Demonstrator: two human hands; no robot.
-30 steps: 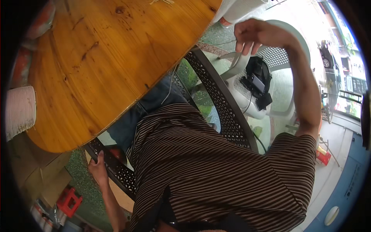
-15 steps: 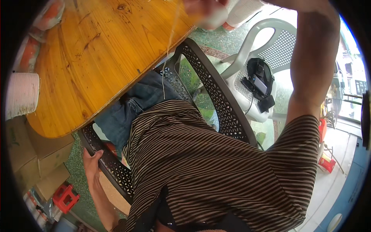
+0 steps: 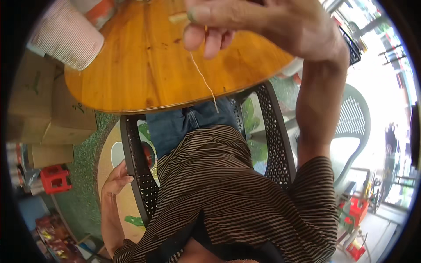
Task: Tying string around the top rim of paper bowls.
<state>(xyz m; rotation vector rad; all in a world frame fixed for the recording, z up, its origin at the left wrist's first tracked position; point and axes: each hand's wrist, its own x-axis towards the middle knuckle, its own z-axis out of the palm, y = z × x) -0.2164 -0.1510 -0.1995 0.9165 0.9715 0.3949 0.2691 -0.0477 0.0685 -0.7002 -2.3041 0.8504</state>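
Note:
My right hand (image 3: 263,24) is raised over the wooden table (image 3: 144,83), its fingers curled with thumb and fingertips closed. From it hangs a thin whitish string (image 3: 202,79), whose loose end reaches past the table edge to above my jeans. A small pale piece (image 3: 178,18) shows at the thumb tip; its kind is unclear. Low on the left, my left hand (image 3: 116,179) is closed against the dark plastic chair's armrest (image 3: 139,175), thumb on the near side, some fingers hidden.
A stack of pinkish-white ridged cups (image 3: 70,37) lies at the table's left end. Cardboard boxes (image 3: 66,111) and a red stool (image 3: 55,179) stand on the left floor. A grey-white plastic chair (image 3: 351,114) is to the right, behind my forearm.
The view has swung to the right and tilted up. My right hand, blurred at the top edge before, now shows more fully with the string hanging. My left hand stays at the armrest.

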